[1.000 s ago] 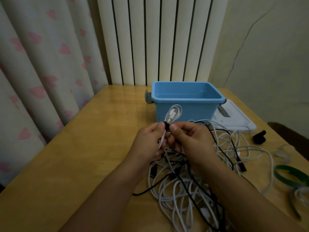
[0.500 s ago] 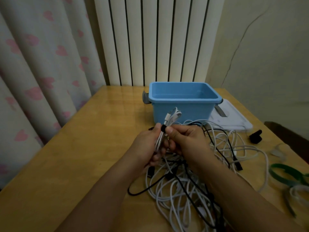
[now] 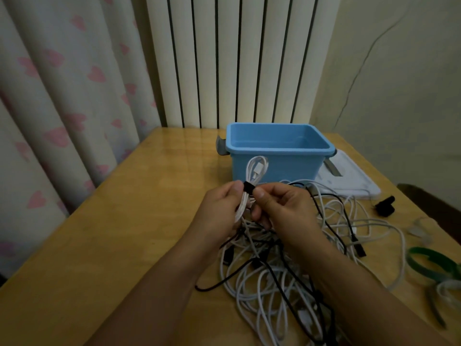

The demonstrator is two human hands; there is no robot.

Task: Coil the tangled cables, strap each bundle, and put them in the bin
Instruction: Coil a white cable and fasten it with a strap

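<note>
Both hands (image 3: 252, 208) pinch the strapped white bundle (image 3: 254, 178) (black strap (image 3: 248, 188)).

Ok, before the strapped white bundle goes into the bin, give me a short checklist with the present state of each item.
1. Black strap sits around the white coiled bundle: ok.
2. Strap fully fastened: cannot tell, its end is hidden by the thumbs.
3. Both hands hold the bundle, left hand and right hand pinching at the strap: ok.
4. Bundle free of the tangled cable pile beneath: cannot tell, its lower end is behind the hands.
5. Blue bin open, no cables seen inside, directly beyond the bundle: ok.
6. Spare straps ready, green strap on the table: ok.
</note>
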